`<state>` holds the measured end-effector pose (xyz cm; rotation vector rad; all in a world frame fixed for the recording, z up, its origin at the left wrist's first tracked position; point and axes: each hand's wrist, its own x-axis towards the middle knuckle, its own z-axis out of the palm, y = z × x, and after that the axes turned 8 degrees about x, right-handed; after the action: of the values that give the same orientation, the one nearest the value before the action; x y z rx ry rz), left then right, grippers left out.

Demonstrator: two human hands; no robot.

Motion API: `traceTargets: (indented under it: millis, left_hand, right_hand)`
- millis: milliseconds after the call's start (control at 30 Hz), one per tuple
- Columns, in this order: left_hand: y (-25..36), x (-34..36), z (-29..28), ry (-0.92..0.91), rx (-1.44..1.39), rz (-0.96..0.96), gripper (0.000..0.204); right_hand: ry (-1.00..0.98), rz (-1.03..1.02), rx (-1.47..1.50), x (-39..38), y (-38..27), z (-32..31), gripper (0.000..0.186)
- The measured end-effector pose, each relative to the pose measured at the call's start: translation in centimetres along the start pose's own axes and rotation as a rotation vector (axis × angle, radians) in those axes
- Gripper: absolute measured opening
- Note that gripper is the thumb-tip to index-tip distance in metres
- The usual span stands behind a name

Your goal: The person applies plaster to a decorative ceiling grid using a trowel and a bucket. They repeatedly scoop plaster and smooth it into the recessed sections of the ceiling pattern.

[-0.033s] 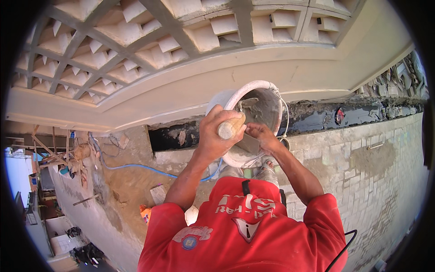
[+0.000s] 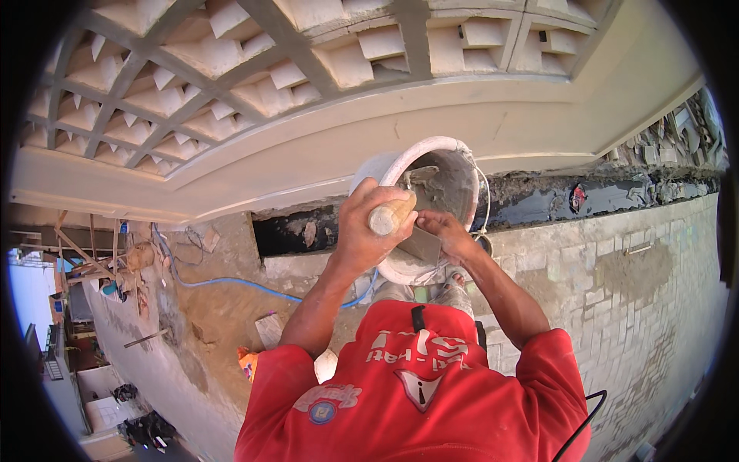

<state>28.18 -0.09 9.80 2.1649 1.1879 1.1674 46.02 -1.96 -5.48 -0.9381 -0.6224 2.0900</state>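
My left hand (image 2: 365,231) is wrapped round the thick wooden handle (image 2: 391,215) of a trowel, its butt end tilted up at me. The trowel's metal end, with grey mortar (image 2: 435,181) about it, is partly hidden inside a whitish bucket (image 2: 433,145). Close on the right, my right hand (image 2: 450,233) pinches the edge of a flat grey plate (image 2: 422,246) over the near side of the bucket's mouth. Whether the plate touches the trowel cannot be made out. A cord handle (image 2: 487,192) hangs along the bucket's right side.
A pale wall (image 2: 308,154) with openwork blocks (image 2: 369,50) rises just beyond the bucket. A dark trench (image 2: 531,204) runs along its foot. Grey paving (image 2: 608,285) spreads to the right; a blue hose (image 2: 231,282) crosses sandy ground (image 2: 208,316) on the left, near wooden poles (image 2: 81,254).
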Motion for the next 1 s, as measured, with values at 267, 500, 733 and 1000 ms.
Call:
traceTargets:
  millis: [267,500,733,1000]
  left_hand:
    - [0.6,0.1,-0.9,0.143,-0.108,-0.278,0.029]
    - [2.6,0.8,-4.3,0.360,-0.310,-0.532,0.027]
    - [-3.6,-1.2,-6.7,0.454,-0.250,-0.527,0.029]
    - [-10.7,-4.9,-12.4,0.426,-0.114,-0.619,0.029]
  right_hand:
    - [0.000,0.089,0.504,-6.6,-3.0,-0.3,0.033]
    - [-0.375,0.021,0.712,-10.5,-5.9,-1.2,0.048]
    - [-0.082,-0.191,0.548,-5.5,-6.4,-0.9,0.047]
    - [-0.117,-0.733,0.509,0.8,-15.1,8.6,0.046]
